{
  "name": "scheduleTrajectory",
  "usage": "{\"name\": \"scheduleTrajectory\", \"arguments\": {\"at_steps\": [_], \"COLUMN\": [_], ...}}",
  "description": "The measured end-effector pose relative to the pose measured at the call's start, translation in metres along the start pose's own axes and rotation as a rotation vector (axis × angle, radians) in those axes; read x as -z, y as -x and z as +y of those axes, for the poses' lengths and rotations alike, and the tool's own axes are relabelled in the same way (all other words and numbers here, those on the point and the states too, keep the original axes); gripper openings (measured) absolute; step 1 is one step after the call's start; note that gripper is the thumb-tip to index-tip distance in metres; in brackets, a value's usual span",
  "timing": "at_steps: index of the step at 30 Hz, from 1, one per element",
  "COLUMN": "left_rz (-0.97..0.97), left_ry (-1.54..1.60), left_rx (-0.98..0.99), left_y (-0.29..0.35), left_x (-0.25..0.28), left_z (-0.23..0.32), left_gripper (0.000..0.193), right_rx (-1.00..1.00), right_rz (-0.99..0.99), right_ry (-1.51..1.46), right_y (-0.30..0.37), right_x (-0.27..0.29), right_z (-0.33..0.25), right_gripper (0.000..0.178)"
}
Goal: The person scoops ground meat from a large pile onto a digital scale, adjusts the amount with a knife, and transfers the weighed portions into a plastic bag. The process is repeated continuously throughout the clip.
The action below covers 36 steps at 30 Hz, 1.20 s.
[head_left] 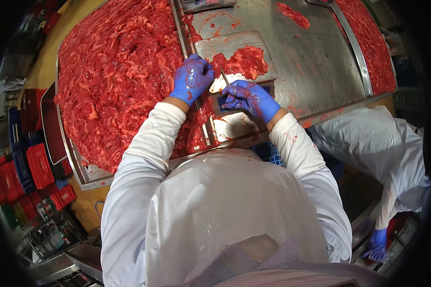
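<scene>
My left hand (192,79), in a smeared blue glove, is closed beside the metal divider (182,33); what its fingers hold, if anything, is hidden. My right hand (249,99), also blue-gloved, is closed around a thin stick-like tool (224,76) that points up and left. The tool's tip is close to a heap of raw red meat (246,63) on a flat metal plate (268,52). Below my right hand is a scale with a dark display (222,102), partly covered by the hand. Loose meat (192,129) lies along the near part of the divider.
Left of the divider, a large tray holds a deep mass of raw meat (115,71). More meat (368,43) fills a section at the far right. Red crates (39,165) are stacked at lower left. A co-worker in white (373,143) bends at the right, one blue-gloved hand (378,244) low.
</scene>
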<state>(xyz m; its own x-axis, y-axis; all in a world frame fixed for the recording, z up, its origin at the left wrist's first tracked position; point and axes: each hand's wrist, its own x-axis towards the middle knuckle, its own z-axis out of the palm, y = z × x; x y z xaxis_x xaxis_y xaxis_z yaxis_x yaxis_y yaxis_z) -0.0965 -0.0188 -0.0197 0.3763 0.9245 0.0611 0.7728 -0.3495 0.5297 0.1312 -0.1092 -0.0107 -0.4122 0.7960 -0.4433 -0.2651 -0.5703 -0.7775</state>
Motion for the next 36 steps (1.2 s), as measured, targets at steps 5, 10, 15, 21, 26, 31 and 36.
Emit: {"name": "scheduleTrajectory", "arguments": {"at_steps": [5,10,15,21,26,31,36], "left_rz": [0.024,0.027,0.036,0.041,0.060,0.035,0.027], "left_ry": [0.024,-0.047,-0.065,-0.097,-0.139,-0.423,-0.346], "left_rx": [-0.007,-0.010,0.016,-0.008,-0.046,0.204,0.256], "left_y": [0.000,-0.002,-0.002,0.002,0.033,0.114,0.147], "left_x": [-0.003,0.001,0.000,-0.003,0.011,0.025,0.027], "left_z": [0.000,0.005,0.007,0.005,-0.012,-0.100,-0.121], "left_gripper": [0.026,0.021,0.020,0.021,0.024,0.041,0.050], "right_rx": [-0.095,-0.093,-0.142,-0.052,-0.155,-0.452,-0.082], "right_rz": [-0.014,0.001,0.073,0.059,0.031,-0.274,-0.023], "right_ry": [-0.151,-0.123,0.000,-0.091,-0.012,0.123,0.136], "right_y": [0.011,-0.016,-0.012,-0.044,-0.039,0.026,0.097], "right_x": [0.013,0.002,0.002,-0.007,-0.005,0.014,0.055], "right_z": [0.003,-0.024,-0.021,-0.036,-0.024,0.044,0.028], "right_gripper": [0.028,0.022,0.021,0.020,0.026,0.023,0.026]}}
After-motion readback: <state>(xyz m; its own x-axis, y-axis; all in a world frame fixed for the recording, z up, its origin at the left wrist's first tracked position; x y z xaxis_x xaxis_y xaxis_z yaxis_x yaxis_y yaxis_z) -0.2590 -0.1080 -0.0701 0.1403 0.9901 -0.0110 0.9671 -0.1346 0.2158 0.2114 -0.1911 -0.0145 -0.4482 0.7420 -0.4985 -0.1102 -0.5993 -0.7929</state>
